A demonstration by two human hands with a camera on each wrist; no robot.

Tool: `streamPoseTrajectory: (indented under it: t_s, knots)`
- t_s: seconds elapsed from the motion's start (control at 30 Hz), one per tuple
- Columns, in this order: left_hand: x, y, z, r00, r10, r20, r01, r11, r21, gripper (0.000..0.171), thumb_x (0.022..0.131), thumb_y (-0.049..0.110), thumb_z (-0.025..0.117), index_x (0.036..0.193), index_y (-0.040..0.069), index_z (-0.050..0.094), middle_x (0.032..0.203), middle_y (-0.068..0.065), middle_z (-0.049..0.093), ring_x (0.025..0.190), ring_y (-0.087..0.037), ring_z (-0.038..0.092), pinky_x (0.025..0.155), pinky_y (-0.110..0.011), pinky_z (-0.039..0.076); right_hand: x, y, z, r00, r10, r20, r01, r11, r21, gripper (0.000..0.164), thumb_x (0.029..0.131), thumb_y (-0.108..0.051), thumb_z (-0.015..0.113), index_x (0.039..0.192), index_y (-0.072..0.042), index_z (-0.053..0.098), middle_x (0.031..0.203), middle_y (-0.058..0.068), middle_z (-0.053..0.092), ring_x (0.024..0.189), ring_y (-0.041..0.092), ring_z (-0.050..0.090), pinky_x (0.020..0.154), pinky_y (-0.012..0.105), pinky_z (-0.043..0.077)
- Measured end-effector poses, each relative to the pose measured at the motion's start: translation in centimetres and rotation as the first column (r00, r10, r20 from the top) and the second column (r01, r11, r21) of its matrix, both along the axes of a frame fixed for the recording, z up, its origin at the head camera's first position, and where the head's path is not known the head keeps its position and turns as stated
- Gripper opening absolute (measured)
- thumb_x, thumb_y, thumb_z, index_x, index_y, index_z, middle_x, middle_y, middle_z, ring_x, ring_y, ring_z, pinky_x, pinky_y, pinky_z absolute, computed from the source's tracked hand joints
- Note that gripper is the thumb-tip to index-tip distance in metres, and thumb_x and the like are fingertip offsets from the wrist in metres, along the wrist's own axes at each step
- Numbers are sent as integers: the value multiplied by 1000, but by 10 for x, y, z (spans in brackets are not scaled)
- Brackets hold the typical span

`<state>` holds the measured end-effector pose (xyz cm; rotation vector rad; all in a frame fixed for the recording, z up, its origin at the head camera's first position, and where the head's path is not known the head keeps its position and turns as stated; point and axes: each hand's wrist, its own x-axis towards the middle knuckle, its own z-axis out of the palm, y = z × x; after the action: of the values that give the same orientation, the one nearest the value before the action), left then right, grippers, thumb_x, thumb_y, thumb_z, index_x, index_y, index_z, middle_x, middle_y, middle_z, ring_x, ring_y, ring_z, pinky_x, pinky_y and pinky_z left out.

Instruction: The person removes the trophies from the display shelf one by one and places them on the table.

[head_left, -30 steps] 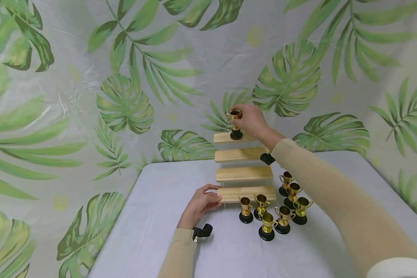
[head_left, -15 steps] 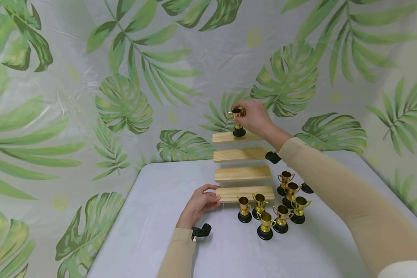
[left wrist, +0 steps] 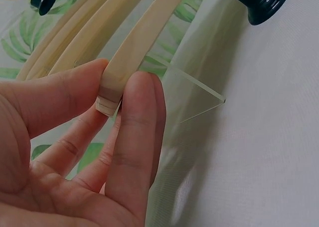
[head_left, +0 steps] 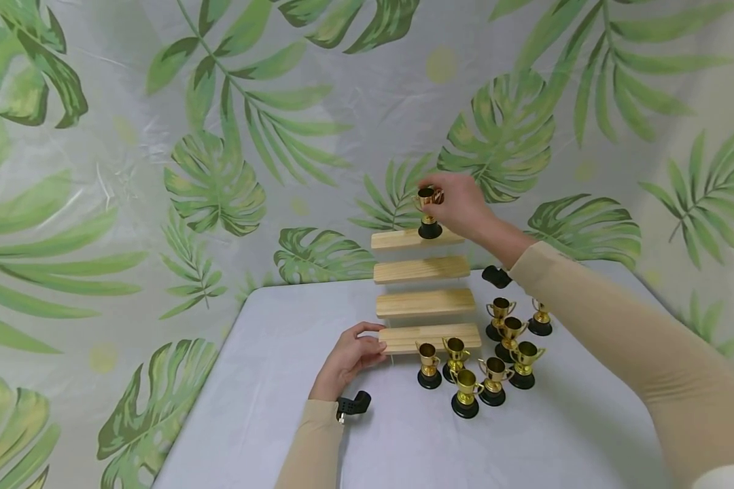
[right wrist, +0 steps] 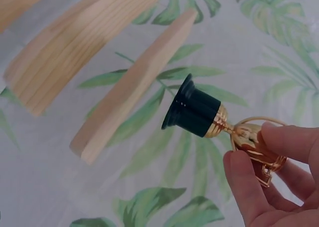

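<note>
My right hand (head_left: 461,204) grips a small gold trophy cup (head_left: 428,212) by its bowl, over the top board (head_left: 397,240) of a stepped wooden stand. In the right wrist view a gap shows between the trophy's black base (right wrist: 194,110) and that board. My left hand (head_left: 355,356) pinches the left end of the lowest board (head_left: 429,337) between thumb and fingers, as the left wrist view also shows on the wood (left wrist: 127,52). Two more boards, the second from the top (head_left: 422,269) and the third (head_left: 425,303), lie between.
Several gold trophies with black bases, such as a front one (head_left: 466,392) and a rear one (head_left: 540,319), stand on the white-covered table (head_left: 269,380) in front of and right of the stand. Clear supports (left wrist: 194,80) carry the boards. A leaf-patterned cloth (head_left: 318,102) hangs behind.
My right hand has shifted to the right along the top board with the trophy. A rear trophy has come out from behind my right sleeve. The left hand keeps its place.
</note>
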<state>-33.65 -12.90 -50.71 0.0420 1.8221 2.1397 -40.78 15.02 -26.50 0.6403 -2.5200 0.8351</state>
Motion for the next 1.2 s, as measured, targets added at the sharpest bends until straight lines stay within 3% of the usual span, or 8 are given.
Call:
streamPoseTrajectory:
  t_s: [0.5, 0.87, 1.2]
  knots:
    - [-1, 2, -4, 1000, -4, 0, 4, 1000, 4, 44, 84, -5, 75, 126, 1, 62, 93, -15, 71, 79, -22, 71, 71, -31, 61, 25, 45, -7, 999, -6, 40, 4, 998, 55, 41, 93, -10, 72, 133, -4, 63, 125, 15, 61, 102, 32, 63, 82, 49, 55]
    - [-1, -1, -2, 1000, 6, -16, -6, 1000, -4, 43, 85, -5, 74, 126, 0, 62, 95, -16, 70, 80, -22, 70, 74, -33, 61, 39, 81, -8, 999, -51, -2, 51, 996, 77, 39, 93, -9, 71, 131, -5, 65, 122, 17, 65, 95, 33, 66, 75, 51, 55]
    - [1, 0, -1, 1000, -4, -21, 4, 1000, -12, 44, 85, -3, 74, 127, -1, 60, 95, -16, 69, 80, -22, 70, 76, -34, 61, 56, 115, -17, 998, -66, -2, 66, 994, 90, 38, 93, -9, 70, 131, -5, 64, 123, 18, 64, 97, 36, 67, 78, 54, 56]
